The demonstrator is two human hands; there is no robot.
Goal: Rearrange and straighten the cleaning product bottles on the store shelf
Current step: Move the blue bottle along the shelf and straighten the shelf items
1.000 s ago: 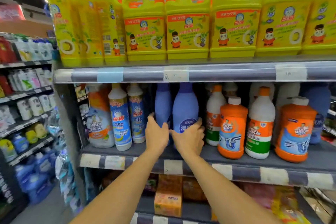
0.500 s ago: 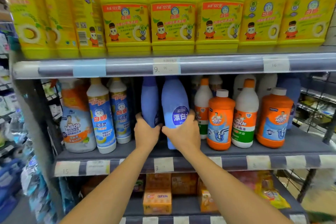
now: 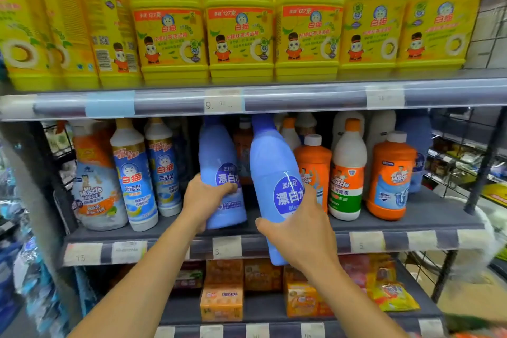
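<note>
Blue bottles [image 3: 219, 151]: two, left hand [image 3: 204, 200], right hand [image 3: 299, 233]

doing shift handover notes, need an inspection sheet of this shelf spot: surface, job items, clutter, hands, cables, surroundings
surface: grey middle shelf, price tags along its front edge
job's things: left blue bottle with its base on the shelf; right blue bottle tilted, base out past the front edge
clutter: orange bottles and a white bottle upright to the right
grippers: left hand grips the left blue bottle; right hand grips the right blue bottle
cables: nothing seen
surroundings: yellow jugs on the shelf above; orange boxes on the shelf below
</note>
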